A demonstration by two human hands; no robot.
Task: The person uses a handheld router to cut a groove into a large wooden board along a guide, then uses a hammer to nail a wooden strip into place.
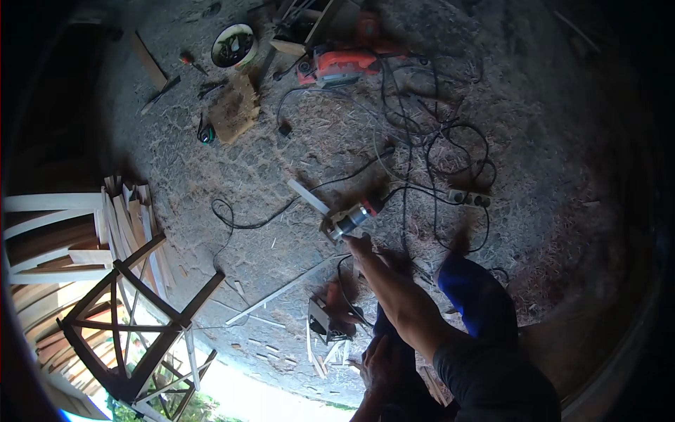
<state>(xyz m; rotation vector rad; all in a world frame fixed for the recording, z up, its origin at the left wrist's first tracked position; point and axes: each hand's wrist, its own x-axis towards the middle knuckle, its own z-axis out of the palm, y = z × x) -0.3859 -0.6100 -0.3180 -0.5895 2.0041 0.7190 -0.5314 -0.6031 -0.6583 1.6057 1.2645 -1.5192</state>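
Observation:
My right hand (359, 246) reaches forward over the ground. Its fingers close at the lower side of a silver and black trim router (349, 220) with a red end. The router lies tilted, its cord running off to the right. A pale wood strip (308, 196) meets the router's base end at the upper left. My left hand (378, 362) rests on my dark trouser leg, its fingers laid over the cloth and holding nothing I can see. A black and red power tool (330, 316) sits on the ground left of that leg.
A red electric planer (344, 67), a round bowl (235, 46) and tangled black cords (457, 144) lie farther off. A power strip (470, 198) is at the right. Long wood strips (274, 292), stacked boards (130, 225) and a dark wooden frame (133, 327) are at the left.

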